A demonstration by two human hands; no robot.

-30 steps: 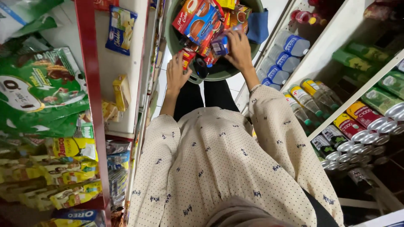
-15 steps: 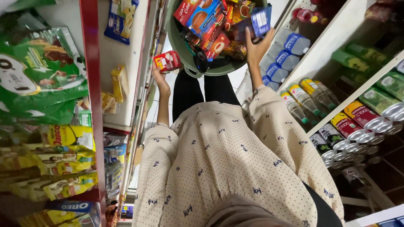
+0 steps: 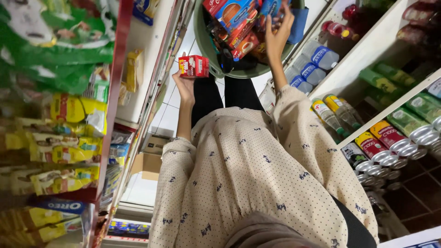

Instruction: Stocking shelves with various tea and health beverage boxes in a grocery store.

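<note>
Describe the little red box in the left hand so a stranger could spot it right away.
Start at the green basket full of packets, between the shelves. Just outside its rim, the left hand holds a small red box. It alone is out of the basket, clear of the other packets.

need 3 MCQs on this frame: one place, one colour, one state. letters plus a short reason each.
1. Where is the small red box?
A. in the left hand, outside the basin
B. on the can shelf
C. on the floor

2. What colour is the round basin that holds the packets?
A. orange
B. green
C. white

3. What is the right hand doing?
A. hanging empty at the side
B. pressed flat on the floor
C. raised into the basin, grip on a blue packet

Answers: 1 A, the fingers close round the box beside the rim. 2 B, the rim and wall show green. 3 C, the arm reaches up among the packets.
</note>
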